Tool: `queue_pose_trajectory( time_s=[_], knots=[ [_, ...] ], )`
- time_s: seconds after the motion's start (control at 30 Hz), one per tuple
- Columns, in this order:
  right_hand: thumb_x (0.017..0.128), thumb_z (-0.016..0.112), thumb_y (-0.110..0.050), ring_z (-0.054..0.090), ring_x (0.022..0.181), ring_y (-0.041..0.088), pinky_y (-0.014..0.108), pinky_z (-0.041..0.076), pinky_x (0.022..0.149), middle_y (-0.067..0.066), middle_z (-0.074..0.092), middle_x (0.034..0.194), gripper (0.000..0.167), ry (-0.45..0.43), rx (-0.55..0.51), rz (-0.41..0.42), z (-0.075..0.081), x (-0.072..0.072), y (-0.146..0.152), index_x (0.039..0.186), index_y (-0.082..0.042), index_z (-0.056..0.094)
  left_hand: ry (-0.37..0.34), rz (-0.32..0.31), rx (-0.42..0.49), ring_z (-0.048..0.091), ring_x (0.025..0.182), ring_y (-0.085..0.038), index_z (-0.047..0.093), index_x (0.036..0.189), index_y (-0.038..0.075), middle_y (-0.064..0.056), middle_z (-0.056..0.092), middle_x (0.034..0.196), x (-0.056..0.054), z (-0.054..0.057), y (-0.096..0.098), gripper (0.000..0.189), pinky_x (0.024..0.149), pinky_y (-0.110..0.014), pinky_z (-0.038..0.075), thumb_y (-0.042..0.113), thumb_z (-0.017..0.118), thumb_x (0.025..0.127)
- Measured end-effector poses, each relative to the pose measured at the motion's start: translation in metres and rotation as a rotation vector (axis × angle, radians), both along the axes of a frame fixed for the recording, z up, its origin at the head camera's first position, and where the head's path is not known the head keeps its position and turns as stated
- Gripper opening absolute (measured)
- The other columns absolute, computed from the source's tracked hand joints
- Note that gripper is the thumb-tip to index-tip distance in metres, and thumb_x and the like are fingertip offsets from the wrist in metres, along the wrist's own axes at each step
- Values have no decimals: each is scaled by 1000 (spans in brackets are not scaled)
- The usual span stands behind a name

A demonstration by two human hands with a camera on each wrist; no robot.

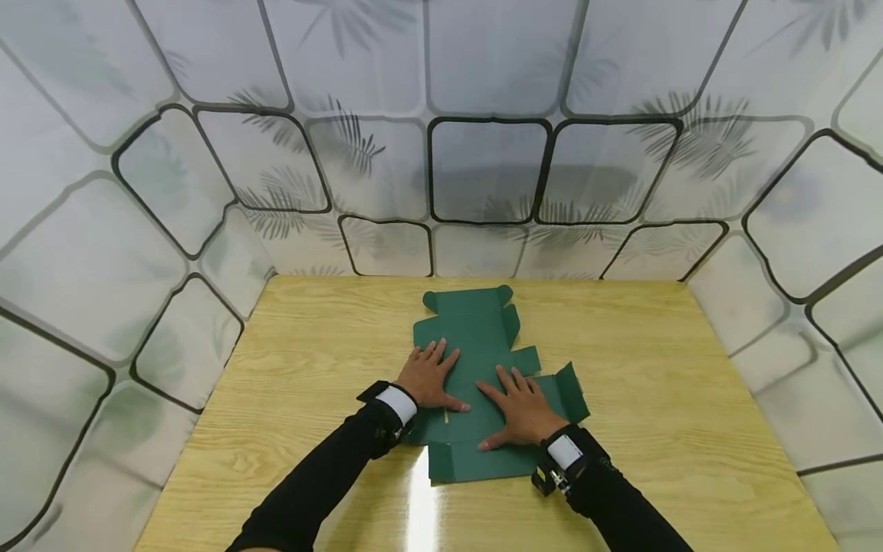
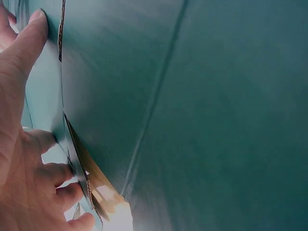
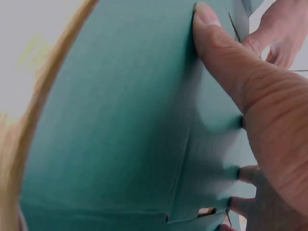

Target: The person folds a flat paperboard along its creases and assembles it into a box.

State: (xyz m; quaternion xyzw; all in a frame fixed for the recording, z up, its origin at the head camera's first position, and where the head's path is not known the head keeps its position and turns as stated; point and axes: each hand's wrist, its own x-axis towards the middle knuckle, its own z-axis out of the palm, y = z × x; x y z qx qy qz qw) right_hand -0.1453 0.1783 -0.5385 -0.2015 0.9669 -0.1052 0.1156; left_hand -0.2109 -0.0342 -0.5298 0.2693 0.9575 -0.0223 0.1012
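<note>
A dark green cardboard box blank (image 1: 476,337) lies unfolded on the wooden table, with flaps along its sides and rounded tabs at its far end. My left hand (image 1: 428,378) rests on its left part, fingers spread and straight. Farther right and a little nearer, my right hand (image 1: 526,410) presses on the sheet, also with spread fingers. Up close in the left wrist view, a crease crosses the green cardboard (image 2: 216,106), and a gap beside the fingers shows wood. The right wrist view has the thumb lying on the cardboard (image 3: 120,110) near a fold line.
The light wooden table (image 1: 331,330) extends around the cardboard on all sides. Pale fabric walls (image 1: 490,169) with a stone-and-leaf pattern enclose the table at the back and both sides. A side flap (image 1: 572,391) stands up at the cardboard's right.
</note>
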Motion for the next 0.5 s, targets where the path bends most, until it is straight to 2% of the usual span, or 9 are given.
queue_pose_trajectory(
  time_s=[0.1,0.33,0.5],
  knots=[
    [58,68,-72,17,138,43,61,21,106,16,19,152,102,5,-13,1,-2,0,3,143,-27,35,4,9,8,23,140,-29,24,147,23,-11,21,153,1,-3,0,105,111,-48,23,82,51,65],
    [58,65,-75,17,139,41,59,20,107,13,19,153,103,3,-1,12,1,19,-1,144,-29,32,-8,10,23,24,140,-30,23,148,21,-12,21,153,21,-3,-9,106,112,-47,22,82,51,65],
    [57,66,-74,16,140,39,59,18,107,12,17,154,103,-35,18,15,6,29,-8,144,-30,32,-20,16,22,26,139,-31,26,147,18,-15,23,151,37,3,-15,107,111,-48,24,81,52,65]
  ],
)
